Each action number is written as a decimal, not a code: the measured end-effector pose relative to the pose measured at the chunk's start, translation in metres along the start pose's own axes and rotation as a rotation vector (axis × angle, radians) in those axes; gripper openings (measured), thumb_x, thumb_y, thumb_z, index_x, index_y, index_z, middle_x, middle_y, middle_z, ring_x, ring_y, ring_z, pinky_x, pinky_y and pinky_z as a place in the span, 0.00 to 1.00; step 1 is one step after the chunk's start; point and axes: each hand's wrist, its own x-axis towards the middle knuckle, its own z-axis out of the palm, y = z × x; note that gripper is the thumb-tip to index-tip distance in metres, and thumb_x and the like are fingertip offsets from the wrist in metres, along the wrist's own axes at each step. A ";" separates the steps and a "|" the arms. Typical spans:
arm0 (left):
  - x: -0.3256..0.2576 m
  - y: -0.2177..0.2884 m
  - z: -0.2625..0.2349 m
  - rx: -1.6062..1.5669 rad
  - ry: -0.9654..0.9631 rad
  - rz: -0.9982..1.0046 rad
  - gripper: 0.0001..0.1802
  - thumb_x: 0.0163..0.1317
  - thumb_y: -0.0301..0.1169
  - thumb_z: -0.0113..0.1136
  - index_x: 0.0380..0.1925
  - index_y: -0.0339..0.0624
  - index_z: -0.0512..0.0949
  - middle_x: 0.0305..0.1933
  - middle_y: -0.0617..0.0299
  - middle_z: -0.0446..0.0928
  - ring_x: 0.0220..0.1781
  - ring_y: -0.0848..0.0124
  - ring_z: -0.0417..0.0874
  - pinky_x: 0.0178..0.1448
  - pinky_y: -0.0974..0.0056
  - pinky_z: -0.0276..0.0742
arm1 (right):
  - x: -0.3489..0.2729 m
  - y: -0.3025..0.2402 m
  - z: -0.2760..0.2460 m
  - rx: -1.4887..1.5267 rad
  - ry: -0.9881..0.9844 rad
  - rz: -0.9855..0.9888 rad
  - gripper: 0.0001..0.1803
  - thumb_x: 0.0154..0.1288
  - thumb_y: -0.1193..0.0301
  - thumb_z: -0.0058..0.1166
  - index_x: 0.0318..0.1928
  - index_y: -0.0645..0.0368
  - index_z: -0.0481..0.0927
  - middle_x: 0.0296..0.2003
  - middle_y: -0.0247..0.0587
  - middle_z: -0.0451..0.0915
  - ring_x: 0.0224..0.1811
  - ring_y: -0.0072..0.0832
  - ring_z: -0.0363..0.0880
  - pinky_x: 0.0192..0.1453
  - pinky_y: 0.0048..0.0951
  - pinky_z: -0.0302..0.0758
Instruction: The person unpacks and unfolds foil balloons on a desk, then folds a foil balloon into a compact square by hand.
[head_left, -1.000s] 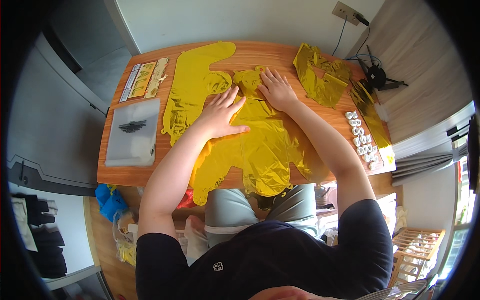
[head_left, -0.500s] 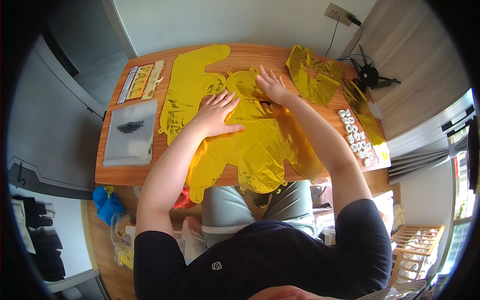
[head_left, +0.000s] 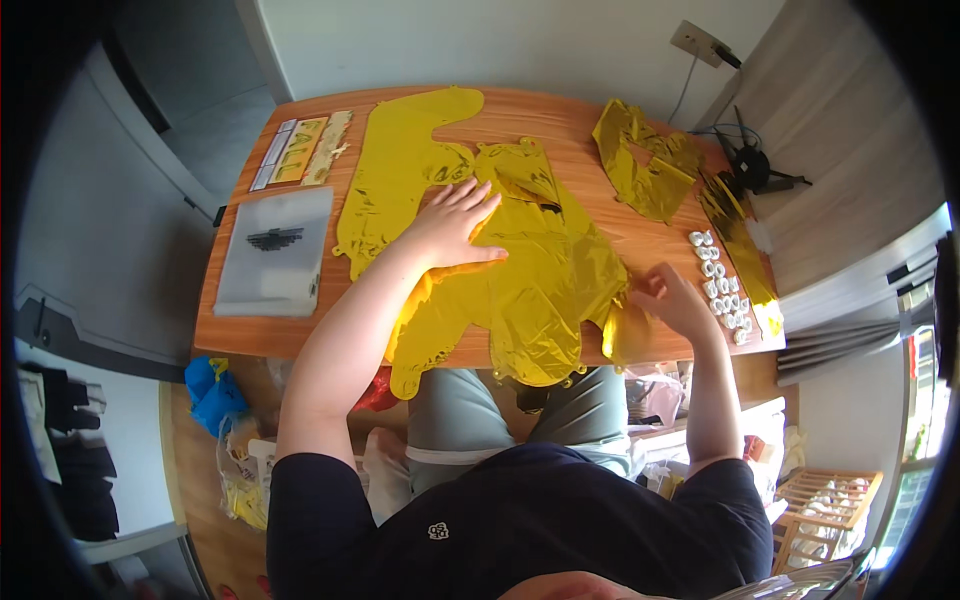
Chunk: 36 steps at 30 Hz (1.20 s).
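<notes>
A table [head_left: 562, 128] bears gold foil [head_left: 535, 285] under the spread, empty left hand [head_left: 452, 228]; the curled right hand [head_left: 673, 302] beside it, hold unclear.

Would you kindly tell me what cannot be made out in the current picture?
Head view: part of the gold foil, covered by the left hand.
Head view: whether the right hand touches the foil; blur hides any contact.
Head view: what the dark strips are; too small.
Head view: the rest of the window, cut off by the dark fisheye rim.
</notes>
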 end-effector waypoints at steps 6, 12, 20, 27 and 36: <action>-0.006 -0.012 0.019 -0.100 0.217 0.114 0.53 0.57 0.69 0.64 0.73 0.45 0.68 0.79 0.46 0.62 0.83 0.48 0.57 0.81 0.38 0.53 | -0.009 -0.019 0.008 0.245 -0.081 -0.108 0.17 0.62 0.67 0.69 0.42 0.69 0.81 0.32 0.40 0.85 0.36 0.25 0.82 0.40 0.29 0.77; 0.026 -0.009 0.036 -0.074 0.281 0.236 0.63 0.53 0.83 0.49 0.73 0.41 0.67 0.80 0.44 0.61 0.83 0.47 0.55 0.83 0.38 0.49 | -0.068 -0.018 0.040 0.255 -0.305 -0.099 0.14 0.72 0.64 0.59 0.40 0.64 0.81 0.37 0.42 0.82 0.43 0.26 0.79 0.50 0.29 0.76; 0.035 -0.015 0.051 -0.036 0.100 0.087 0.70 0.49 0.90 0.34 0.81 0.50 0.55 0.86 0.54 0.47 0.88 0.54 0.41 0.88 0.44 0.33 | 0.094 0.015 0.037 0.444 -0.245 -0.368 0.22 0.77 0.56 0.52 0.55 0.65 0.79 0.49 0.47 0.82 0.52 0.35 0.79 0.54 0.35 0.78; 0.076 -0.008 0.052 -0.051 0.149 0.126 0.69 0.49 0.90 0.36 0.80 0.53 0.56 0.87 0.57 0.46 0.88 0.55 0.40 0.88 0.45 0.34 | 0.023 -0.058 0.052 0.411 -0.237 -0.901 0.38 0.83 0.44 0.35 0.68 0.68 0.72 0.59 0.48 0.78 0.60 0.38 0.75 0.63 0.40 0.73; 0.086 -0.003 0.052 -0.016 0.110 0.131 0.68 0.49 0.90 0.35 0.81 0.57 0.54 0.87 0.60 0.44 0.88 0.54 0.38 0.88 0.44 0.32 | 0.048 -0.046 0.058 0.228 -0.145 -0.673 0.18 0.80 0.68 0.53 0.60 0.68 0.76 0.57 0.55 0.79 0.51 0.39 0.81 0.56 0.36 0.80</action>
